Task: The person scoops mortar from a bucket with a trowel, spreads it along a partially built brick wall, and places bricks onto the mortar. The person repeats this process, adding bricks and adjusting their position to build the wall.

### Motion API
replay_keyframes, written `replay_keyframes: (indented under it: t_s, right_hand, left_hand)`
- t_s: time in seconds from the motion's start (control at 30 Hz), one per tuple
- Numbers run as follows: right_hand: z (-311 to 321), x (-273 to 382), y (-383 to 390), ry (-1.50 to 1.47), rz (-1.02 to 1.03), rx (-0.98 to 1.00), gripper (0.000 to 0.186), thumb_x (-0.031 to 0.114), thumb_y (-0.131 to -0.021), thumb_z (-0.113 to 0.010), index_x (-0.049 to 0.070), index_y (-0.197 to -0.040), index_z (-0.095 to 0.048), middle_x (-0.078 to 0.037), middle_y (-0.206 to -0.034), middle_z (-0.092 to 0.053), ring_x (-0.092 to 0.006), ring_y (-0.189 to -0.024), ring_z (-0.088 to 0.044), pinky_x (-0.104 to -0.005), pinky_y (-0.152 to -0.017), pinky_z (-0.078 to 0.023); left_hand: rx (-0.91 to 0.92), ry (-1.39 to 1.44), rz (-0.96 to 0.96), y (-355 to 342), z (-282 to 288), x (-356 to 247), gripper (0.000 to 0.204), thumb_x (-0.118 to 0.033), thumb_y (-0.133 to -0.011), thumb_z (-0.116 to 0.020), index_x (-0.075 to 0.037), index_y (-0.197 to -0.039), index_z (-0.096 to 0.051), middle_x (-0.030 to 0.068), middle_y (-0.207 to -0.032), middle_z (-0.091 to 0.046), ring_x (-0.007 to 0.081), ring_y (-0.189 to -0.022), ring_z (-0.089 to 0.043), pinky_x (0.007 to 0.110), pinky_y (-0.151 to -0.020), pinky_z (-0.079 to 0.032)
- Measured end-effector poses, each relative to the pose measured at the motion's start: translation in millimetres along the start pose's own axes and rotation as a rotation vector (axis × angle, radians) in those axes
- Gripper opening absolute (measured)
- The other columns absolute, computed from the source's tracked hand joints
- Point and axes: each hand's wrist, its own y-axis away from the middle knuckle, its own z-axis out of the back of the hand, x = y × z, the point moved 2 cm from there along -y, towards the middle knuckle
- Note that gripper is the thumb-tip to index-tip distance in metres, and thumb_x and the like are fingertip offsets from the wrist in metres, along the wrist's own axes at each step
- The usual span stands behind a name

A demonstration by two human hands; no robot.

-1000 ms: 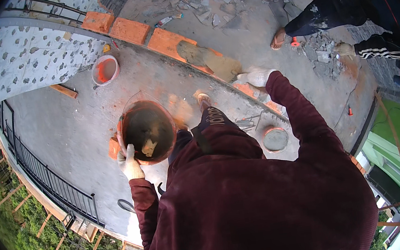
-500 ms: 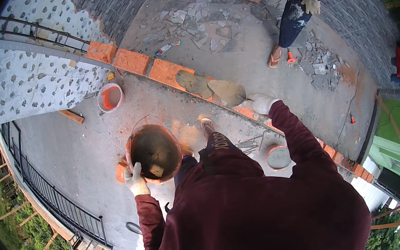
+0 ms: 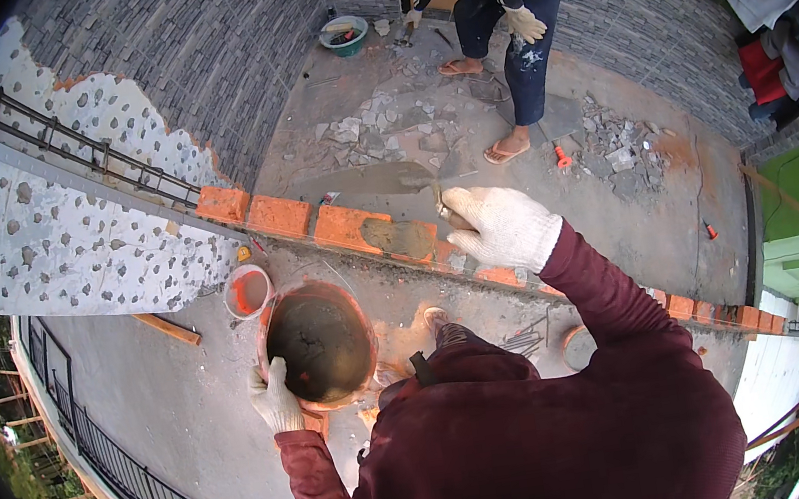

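My left hand [image 3: 273, 399], in a white glove, grips the rim of a round orange pan [image 3: 359, 307] holding grey mortar, held at waist height. My right hand [image 3: 502, 226], also gloved, is closed on a trowel handle. The trowel blade [image 3: 365, 182], loaded with grey mortar, reaches left over a row of orange bricks [image 3: 279, 215]. A patch of wet mortar [image 3: 400, 237] lies on top of one brick right by the right hand.
A small orange bucket [image 3: 247, 293] stands left of the pan. Another person [image 3: 501, 24] in dark clothes and sandals stands beyond the bricks among rubble. A teal bowl [image 3: 343, 35] sits by the grey stone wall. A black railing [image 3: 128, 487] edges the slab at lower left.
The view has tilted up toward the wall. My right hand has swung the trowel left along the brick row. The other person has moved from the right to the far middle.
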Motion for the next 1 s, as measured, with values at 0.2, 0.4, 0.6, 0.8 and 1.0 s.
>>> replay_keyframes:
  t_s: [0.2, 0.4, 0.6, 0.8, 1.0]
  right_hand:
    - [-116, 78, -10, 0.201, 0.262, 0.251, 0.03, 0.014, -0.086, -0.068, -0.002, -0.108, -0.056, -0.021, -0.091, -0.067, -0.039, -0.08, -0.072, -0.0465, -0.062, -0.058]
    - [-182, 117, -26, 0.262, 0.191, 0.359, 0.03, 0.004, -0.085, -0.067, -0.006, -0.112, -0.057, -0.023, -0.09, -0.07, -0.0366, -0.077, -0.075, -0.0433, -0.059, -0.058]
    - [-147, 116, -10, 0.138, 0.165, 0.558, 0.027, 0.01, -0.086, -0.063, -0.005, -0.109, -0.061, -0.029, -0.098, -0.072, -0.0469, -0.092, -0.072, -0.0551, -0.08, -0.057]
    - [-147, 73, -37, 0.064, -0.034, 0.739, 0.037, 0.024, -0.094, -0.063, -0.005, -0.116, -0.063, -0.024, -0.091, -0.072, -0.0404, -0.082, -0.073, -0.0492, -0.072, -0.058]
    - [-136, 99, -26, -0.502, -0.249, 0.986, 0.046, 0.029, -0.096, -0.062, -0.003, -0.129, -0.065, -0.02, -0.099, -0.073, -0.0289, -0.087, -0.074, -0.042, -0.08, -0.058]
  left_hand:
    - [0.215, -0.088, -0.071, -21, -14, -92, 0.026, -0.02, -0.089, -0.079, -0.007, -0.078, -0.059, -0.007, -0.077, -0.055, 0.0054, -0.07, -0.047, 0.026, -0.061, -0.04]
    - [0.355, -0.172, -0.213, -40, -20, -120, 0.029, -0.022, -0.089, -0.078, -0.005, -0.077, -0.057, -0.0048, -0.071, -0.052, 0.0052, -0.071, -0.054, 0.027, -0.059, -0.044]
    - [0.36, -0.299, -0.297, -55, -12, -91, 0.037, -0.026, -0.087, -0.078, -0.005, -0.074, -0.05, -0.0008, -0.068, -0.046, 0.0083, -0.067, -0.045, 0.032, -0.062, -0.043]
    - [0.458, -0.305, -0.338, -36, -30, -113, 0.025, -0.025, -0.087, -0.079, -0.002, -0.093, -0.069, 0.0023, -0.079, -0.06, 0.0087, -0.077, -0.055, 0.029, -0.073, -0.05]
    - [0.496, -0.153, -0.286, -32, -26, -122, 0.023, -0.015, -0.087, -0.078, -0.002, -0.106, -0.074, -0.0019, -0.089, -0.066, 0.0076, -0.084, -0.059, 0.027, -0.079, -0.05]
